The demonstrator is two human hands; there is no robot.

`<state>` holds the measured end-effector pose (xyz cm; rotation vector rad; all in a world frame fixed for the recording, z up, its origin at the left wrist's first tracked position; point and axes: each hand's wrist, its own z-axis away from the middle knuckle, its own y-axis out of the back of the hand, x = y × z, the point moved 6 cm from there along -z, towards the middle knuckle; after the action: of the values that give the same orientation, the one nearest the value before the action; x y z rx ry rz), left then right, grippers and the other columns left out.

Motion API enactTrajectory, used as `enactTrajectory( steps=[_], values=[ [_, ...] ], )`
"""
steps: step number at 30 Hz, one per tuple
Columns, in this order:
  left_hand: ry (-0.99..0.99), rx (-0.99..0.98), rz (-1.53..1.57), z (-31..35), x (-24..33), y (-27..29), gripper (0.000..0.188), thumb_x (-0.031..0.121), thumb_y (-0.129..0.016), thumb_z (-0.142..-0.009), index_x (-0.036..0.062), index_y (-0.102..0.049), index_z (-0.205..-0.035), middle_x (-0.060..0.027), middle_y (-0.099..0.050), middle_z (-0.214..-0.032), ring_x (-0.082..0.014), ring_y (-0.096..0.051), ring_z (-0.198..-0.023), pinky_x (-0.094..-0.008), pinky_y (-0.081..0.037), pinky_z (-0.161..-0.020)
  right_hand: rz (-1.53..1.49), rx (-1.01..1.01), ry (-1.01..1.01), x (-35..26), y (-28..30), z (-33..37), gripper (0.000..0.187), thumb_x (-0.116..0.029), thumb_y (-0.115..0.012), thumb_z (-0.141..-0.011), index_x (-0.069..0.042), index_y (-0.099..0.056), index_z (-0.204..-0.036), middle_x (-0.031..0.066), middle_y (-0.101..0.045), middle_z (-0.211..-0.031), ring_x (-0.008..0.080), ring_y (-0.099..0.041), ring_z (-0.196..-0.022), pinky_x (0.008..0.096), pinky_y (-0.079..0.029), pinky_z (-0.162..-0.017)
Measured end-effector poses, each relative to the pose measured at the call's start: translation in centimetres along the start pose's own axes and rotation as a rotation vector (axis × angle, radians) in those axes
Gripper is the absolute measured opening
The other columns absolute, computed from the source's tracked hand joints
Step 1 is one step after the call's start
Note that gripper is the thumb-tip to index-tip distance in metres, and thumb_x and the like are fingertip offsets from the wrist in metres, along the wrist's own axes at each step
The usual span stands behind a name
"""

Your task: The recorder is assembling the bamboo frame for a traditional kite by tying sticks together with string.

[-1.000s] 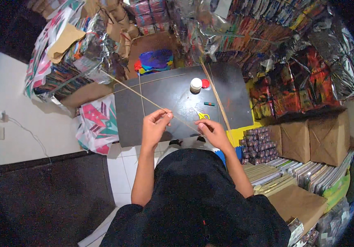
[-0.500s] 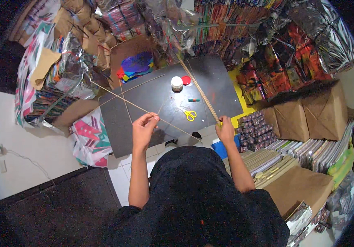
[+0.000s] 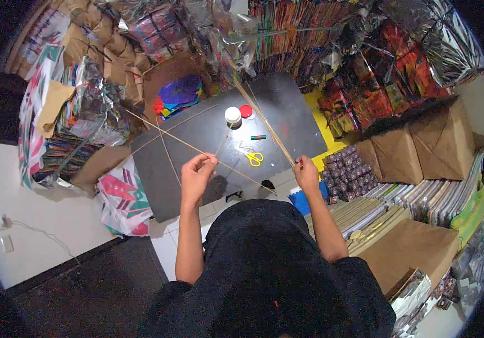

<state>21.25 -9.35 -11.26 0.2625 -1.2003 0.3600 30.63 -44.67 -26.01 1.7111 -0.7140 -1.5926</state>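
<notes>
My left hand (image 3: 198, 176) pinches a long thin wooden stick (image 3: 170, 134), which slants across the near left of the dark table. My right hand (image 3: 308, 176) has its fingers closed at the near end of a bundle of similar thin sticks (image 3: 269, 129) that reaches to the far table edge. Between the hands lie yellow-handled scissors (image 3: 255, 160) and a small green tube (image 3: 258, 137). Behind them stand a white jar (image 3: 233, 116) and a red lid (image 3: 246, 111). More thin sticks (image 3: 202, 114) lie on the table's left side.
A brown box (image 3: 150, 84) with colourful cut sheets borders the table's far left. Bundled, plastic-wrapped stacks (image 3: 304, 39) line the back. At right are small dark packs (image 3: 354, 174), paper-wrapped parcels (image 3: 442, 146) and stacked sheets (image 3: 360, 225). A patterned bag (image 3: 122, 197) hangs at left.
The table and its things have shifted slightly left in the view. My right fingers have changed their grip to a pinch near the bundle's end. The left hand keeps its stick.
</notes>
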Motion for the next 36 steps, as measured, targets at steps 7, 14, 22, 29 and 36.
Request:
enactTrajectory(
  steps=[7,14,22,29,36],
  values=[
    [0.021,-0.012,-0.041,-0.2,0.2,-0.6,0.014,0.016,-0.072,-0.091,0.0042,-0.071,-0.098,0.0008,-0.067,-0.082,-0.0056,-0.056,-0.066,-0.0196,-0.039,-0.054,0.021,-0.034,-0.010,-0.2,0.2,-0.5,0.011,-0.008,-0.064,-0.086,-0.003,-0.065,-0.096,0.0193,-0.066,-0.094,0.0379,-0.066,-0.086,0.0461,-0.052,-0.078],
    [0.014,-0.036,-0.038,-0.4,0.0,-0.8,0.013,0.017,-0.072,-0.091,0.0049,-0.071,-0.097,0.0011,-0.068,-0.083,-0.0058,-0.056,-0.066,-0.0199,-0.039,-0.055,0.026,-0.031,0.006,-0.4,0.2,-0.4,0.014,-0.010,-0.070,-0.081,-0.004,-0.071,-0.093,0.0182,-0.065,-0.096,0.0380,-0.066,-0.088,0.0462,-0.053,-0.081],
    [0.003,-0.021,-0.050,-0.2,0.0,-0.8,0.014,0.017,-0.072,-0.090,0.0056,-0.071,-0.099,0.0014,-0.068,-0.083,-0.0058,-0.057,-0.067,-0.0198,-0.039,-0.055,0.148,-0.044,0.064,-1.0,-0.1,-0.8,0.013,-0.014,-0.069,-0.082,-0.003,-0.071,-0.089,0.0191,-0.066,-0.097,0.0403,-0.065,-0.087,0.0474,-0.053,-0.079],
    [-0.004,-0.038,-0.071,-0.4,-0.3,-0.6,0.016,0.019,-0.072,-0.090,0.0058,-0.071,-0.099,0.0019,-0.068,-0.084,-0.0058,-0.057,-0.067,-0.0204,-0.039,-0.054,0.258,-0.048,0.077,-1.2,-0.6,-1.1,0.018,-0.017,-0.064,-0.086,0.000,-0.068,-0.085,0.0199,-0.065,-0.094,0.0410,-0.065,-0.085,0.0488,-0.053,-0.078],
    [-0.002,-0.039,-0.057,-0.5,-0.4,-0.5,0.017,0.019,-0.072,-0.090,0.0064,-0.071,-0.101,0.0021,-0.068,-0.084,-0.0055,-0.057,-0.067,-0.0201,-0.040,-0.055,0.185,-0.034,0.023,-1.3,0.4,-0.9,0.019,-0.020,-0.066,-0.083,-0.002,-0.065,-0.088,0.0188,-0.064,-0.090,0.0396,-0.065,-0.083,0.0496,-0.052,-0.077]
  ],
)
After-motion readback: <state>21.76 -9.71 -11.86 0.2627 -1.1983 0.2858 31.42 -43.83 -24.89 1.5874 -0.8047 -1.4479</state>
